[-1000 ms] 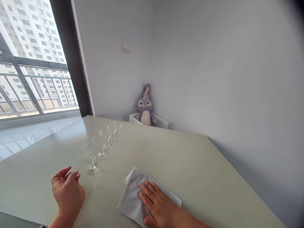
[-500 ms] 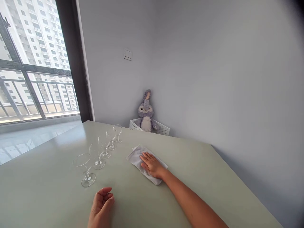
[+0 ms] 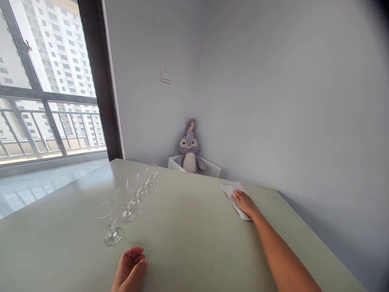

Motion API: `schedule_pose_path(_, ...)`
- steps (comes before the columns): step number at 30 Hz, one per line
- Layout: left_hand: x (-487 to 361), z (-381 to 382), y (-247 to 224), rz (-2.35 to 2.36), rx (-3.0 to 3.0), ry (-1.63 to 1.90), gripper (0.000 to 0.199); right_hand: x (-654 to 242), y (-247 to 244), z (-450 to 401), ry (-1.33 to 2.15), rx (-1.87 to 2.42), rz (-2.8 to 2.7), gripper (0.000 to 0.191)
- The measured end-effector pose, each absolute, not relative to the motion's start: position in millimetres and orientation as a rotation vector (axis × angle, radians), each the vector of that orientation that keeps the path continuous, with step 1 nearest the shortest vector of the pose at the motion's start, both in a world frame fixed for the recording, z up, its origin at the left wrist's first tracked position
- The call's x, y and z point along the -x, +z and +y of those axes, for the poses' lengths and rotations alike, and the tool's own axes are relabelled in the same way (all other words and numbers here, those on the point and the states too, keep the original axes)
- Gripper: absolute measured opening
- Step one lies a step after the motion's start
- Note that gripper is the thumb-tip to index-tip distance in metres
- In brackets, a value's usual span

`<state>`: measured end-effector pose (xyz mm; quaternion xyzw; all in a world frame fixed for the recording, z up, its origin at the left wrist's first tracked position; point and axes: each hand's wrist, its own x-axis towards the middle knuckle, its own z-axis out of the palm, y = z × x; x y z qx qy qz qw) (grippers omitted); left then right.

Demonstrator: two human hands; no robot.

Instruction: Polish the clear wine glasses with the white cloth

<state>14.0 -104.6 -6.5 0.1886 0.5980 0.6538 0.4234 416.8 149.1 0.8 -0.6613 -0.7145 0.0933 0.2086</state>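
Note:
My right hand [image 3: 244, 202] lies flat on a white cloth [image 3: 240, 211] near the far right side of the table, fingers stretched out and pressing it down. Part of the cloth is hidden under the palm. My left hand [image 3: 130, 267] rests at the near edge, loosely curled, with a gap between thumb and fingers and nothing in it. Just beyond it stands the nearest clear stemmed glass [image 3: 113, 235]. Several such glasses run upright in a slanting row to the farthest one [image 3: 152, 183].
The pale green table [image 3: 182, 243] fills the lower view. Behind its far edge a white perforated basket [image 3: 212, 169] holds a grey plush toy [image 3: 190, 160] against the wall corner. A light switch [image 3: 165, 75] is on the wall; a window [image 3: 51, 93] is at the left.
My right hand has slid the cloth to the right across the table, toward the far right edge. The left hand and the glasses stay in place; the view has tilted slightly.

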Motion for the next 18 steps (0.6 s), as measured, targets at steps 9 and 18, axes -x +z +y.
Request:
schedule_pose_path(9,-21,-109,7,1.520,-0.482,1.548,0.032,-566,-23,56,0.131,2.212,-1.810,0.060)
schedule_pose_path(18,-25,-116,12,1.413,-0.535,1.541,0.024,-566,-64,-88,-0.059,2.004,-2.043,0.058)
